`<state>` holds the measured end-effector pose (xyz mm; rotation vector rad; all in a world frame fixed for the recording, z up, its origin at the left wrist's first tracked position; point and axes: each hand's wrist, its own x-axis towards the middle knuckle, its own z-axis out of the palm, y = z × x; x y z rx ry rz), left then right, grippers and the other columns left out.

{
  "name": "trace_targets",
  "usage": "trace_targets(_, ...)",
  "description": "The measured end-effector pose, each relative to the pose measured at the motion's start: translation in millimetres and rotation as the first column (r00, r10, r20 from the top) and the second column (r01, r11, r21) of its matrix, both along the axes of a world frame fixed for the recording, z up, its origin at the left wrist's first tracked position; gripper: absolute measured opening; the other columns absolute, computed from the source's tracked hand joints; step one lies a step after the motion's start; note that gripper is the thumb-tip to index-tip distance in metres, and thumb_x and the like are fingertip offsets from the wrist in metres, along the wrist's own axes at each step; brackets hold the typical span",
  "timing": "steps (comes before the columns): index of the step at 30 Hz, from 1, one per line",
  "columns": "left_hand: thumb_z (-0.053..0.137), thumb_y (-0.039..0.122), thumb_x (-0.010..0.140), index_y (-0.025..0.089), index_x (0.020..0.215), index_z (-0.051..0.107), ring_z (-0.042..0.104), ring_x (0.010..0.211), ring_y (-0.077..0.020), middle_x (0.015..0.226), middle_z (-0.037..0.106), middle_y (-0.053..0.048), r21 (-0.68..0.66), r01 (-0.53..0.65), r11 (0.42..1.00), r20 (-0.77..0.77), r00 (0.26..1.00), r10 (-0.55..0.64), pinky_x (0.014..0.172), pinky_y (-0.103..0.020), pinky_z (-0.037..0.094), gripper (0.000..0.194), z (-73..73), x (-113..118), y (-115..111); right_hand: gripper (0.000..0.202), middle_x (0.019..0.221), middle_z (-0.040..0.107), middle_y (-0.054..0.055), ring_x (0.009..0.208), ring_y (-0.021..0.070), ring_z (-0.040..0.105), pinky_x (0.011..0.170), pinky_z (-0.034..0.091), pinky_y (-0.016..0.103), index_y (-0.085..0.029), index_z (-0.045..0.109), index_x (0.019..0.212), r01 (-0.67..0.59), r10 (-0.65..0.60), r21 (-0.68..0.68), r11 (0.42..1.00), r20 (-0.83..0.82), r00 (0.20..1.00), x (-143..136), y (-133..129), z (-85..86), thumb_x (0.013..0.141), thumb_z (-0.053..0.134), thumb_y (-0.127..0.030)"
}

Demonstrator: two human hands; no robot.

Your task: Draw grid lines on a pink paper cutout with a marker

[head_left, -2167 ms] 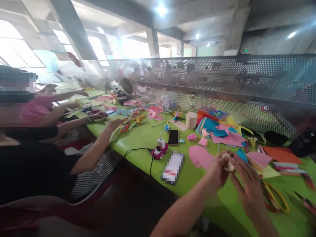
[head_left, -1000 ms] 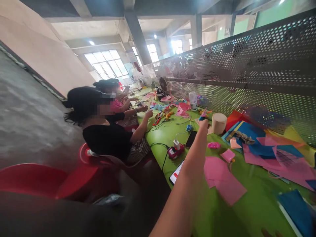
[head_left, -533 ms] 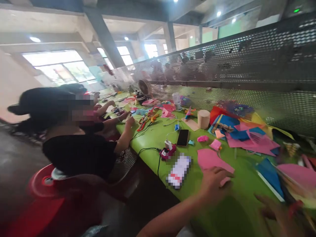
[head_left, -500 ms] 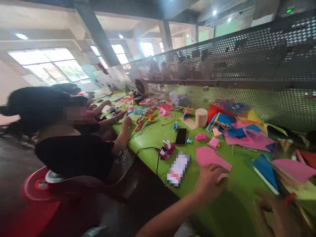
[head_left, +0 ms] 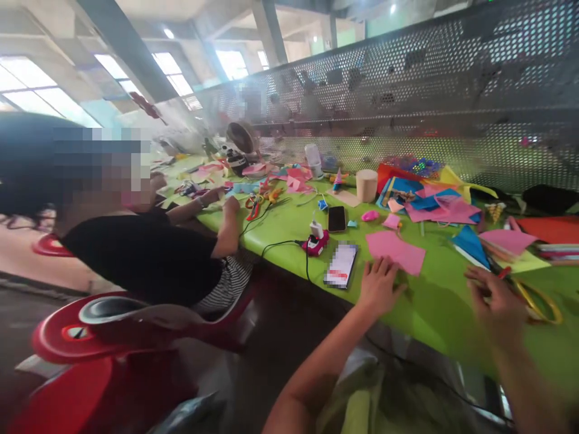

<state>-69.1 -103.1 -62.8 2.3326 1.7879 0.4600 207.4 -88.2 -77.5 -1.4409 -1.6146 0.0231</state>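
Observation:
A pink paper piece [head_left: 400, 250] lies flat on the green table [head_left: 434, 307]. On its near edge rests my left hand [head_left: 380, 283], palm down with the fingers spread. Farther right, my right hand [head_left: 500, 304] is held over the table beside yellow-handled scissors [head_left: 540, 301], its fingers curved and apart with nothing visible between them. Just beyond it lie a blue paper piece [head_left: 470, 244] and another pink piece [head_left: 509, 240]. Left of my left hand is a phone with a lit screen [head_left: 341, 265].
A dark phone [head_left: 337, 219], a pink power socket [head_left: 315, 242] with cables and a beige cylinder [head_left: 366, 185] stand beyond. Coloured papers [head_left: 434, 205] are piled by the mesh partition [head_left: 407, 102]. A person in black [head_left: 145, 256] sits at the left, with orange scissors [head_left: 254, 207] near their hands.
The view has shifted right and down. My left hand has moved back to the pink paper's near edge and its fingers have spread. My right hand is nearer the scissors and blue paper.

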Motion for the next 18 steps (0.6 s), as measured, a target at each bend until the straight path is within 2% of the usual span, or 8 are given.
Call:
trace_targets(2, 0.050, 0.054, 0.107, 0.026, 0.162, 0.047, 0.029, 0.166, -0.0319, 0.177, 0.037, -0.010, 0.038, 0.012, 0.999, 0.024, 1.000, -0.013, 0.134, -0.061, 0.028, 0.062, -0.4, 0, -2, 0.036, 0.114, 0.083, 0.011, 0.078, 0.0204, 0.075, 0.081, 0.058, 0.033, -0.020, 0.072, 0.127, -0.024, 0.024, -0.009, 1.000, 0.039, 0.999, -3, 1, 2.1, 0.102, 0.055, -0.040)
trace_targets(4, 0.051, 0.053, 0.107, 0.026, 0.161, 0.048, 0.027, 0.166, -0.0322, 0.177, 0.037, -0.010, 0.060, 0.017, 0.998, 0.045, 0.999, -0.020, 0.135, -0.061, 0.026, 0.060, -1.2, 0, -5, 0.037, 0.116, 0.082, 0.013, 0.077, 0.0219, 0.075, 0.081, 0.058, 0.035, -0.019, 0.071, 0.132, -0.046, 0.049, -0.036, 0.998, 0.087, 0.995, -13, 0, 14.6, 0.104, 0.054, -0.038)
trace_targets(7, 0.051, 0.051, 0.107, 0.028, 0.160, 0.051, 0.033, 0.164, -0.0331, 0.174, 0.042, -0.011, 0.035, 0.018, 0.999, 0.055, 0.998, -0.019, 0.133, -0.063, 0.026, 0.058, -2.3, -2, -7, 0.047, 0.128, 0.078, 0.016, 0.084, 0.0237, 0.076, 0.084, 0.058, 0.036, -0.023, 0.062, 0.150, -0.160, 0.164, -0.042, 0.986, 0.138, 0.977, -46, -3, 54.1, 0.106, 0.053, -0.036)
trace_targets(9, 0.054, 0.049, 0.106, 0.030, 0.160, 0.051, 0.033, 0.164, -0.0337, 0.175, 0.041, -0.011, 0.010, 0.006, 1.000, 0.048, 0.999, -0.006, 0.132, -0.067, 0.025, 0.057, -2.3, -3, -8, 0.053, 0.136, 0.075, 0.013, 0.103, 0.0263, 0.077, 0.098, 0.057, 0.040, -0.026, 0.056, 0.158, -0.307, 0.302, 0.014, 0.951, 0.141, 0.943, -71, 0, 83.1, 0.106, 0.056, -0.036)
trace_targets(11, 0.056, 0.048, 0.105, 0.031, 0.160, 0.051, 0.030, 0.165, -0.0343, 0.176, 0.038, -0.011, -0.006, -0.010, 1.000, 0.043, 0.999, 0.011, 0.132, -0.069, 0.023, 0.058, -1.8, -4, -7, 0.054, 0.139, 0.075, 0.011, 0.116, 0.0288, 0.075, 0.106, 0.056, 0.045, -0.027, 0.056, 0.158, -0.420, 0.415, -0.018, 0.907, 0.198, 0.888, -88, 9, 99.5, 0.105, 0.057, -0.036)
trace_targets(12, 0.056, 0.049, 0.105, 0.031, 0.160, 0.050, 0.030, 0.165, -0.0348, 0.176, 0.037, -0.012, -0.009, -0.014, 1.000, 0.042, 0.999, 0.014, 0.131, -0.069, 0.023, 0.059, -1.5, -5, -7, 0.053, 0.138, 0.076, 0.012, 0.117, 0.0299, 0.074, 0.106, 0.056, 0.047, -0.026, 0.058, 0.157, -0.440, 0.442, -0.059, 0.896, 0.220, 0.870, -92, 15, 100.1, 0.105, 0.057, -0.036)
trace_targets(14, 0.054, 0.053, 0.105, 0.029, 0.162, 0.049, 0.030, 0.164, -0.0355, 0.175, 0.038, -0.014, -0.007, -0.012, 1.000, 0.044, 0.999, 0.012, 0.131, -0.069, 0.024, 0.062, -1.5, -7, -7, 0.051, 0.136, 0.077, 0.013, 0.123, 0.0329, 0.073, 0.106, 0.057, 0.052, -0.023, 0.062, 0.153, -0.432, 0.465, -0.172, 0.885, 0.276, 0.841, -92, 27, 86.2, 0.105, 0.055, -0.037)
trace_targets(18, 0.051, 0.053, 0.107, 0.026, 0.163, 0.046, 0.035, 0.162, -0.0355, 0.174, 0.041, -0.016, 0.010, -0.004, 1.000, 0.047, 0.999, 0.004, 0.130, -0.068, 0.026, 0.063, -3.1, -9, -8, 0.048, 0.143, 0.074, 0.013, 0.127, 0.0298, 0.073, 0.110, 0.057, 0.051, -0.022, 0.067, 0.148, -0.450, 0.539, -0.308, 0.839, 0.350, 0.766, -72, 38, 31.8, 0.106, 0.050, -0.038)
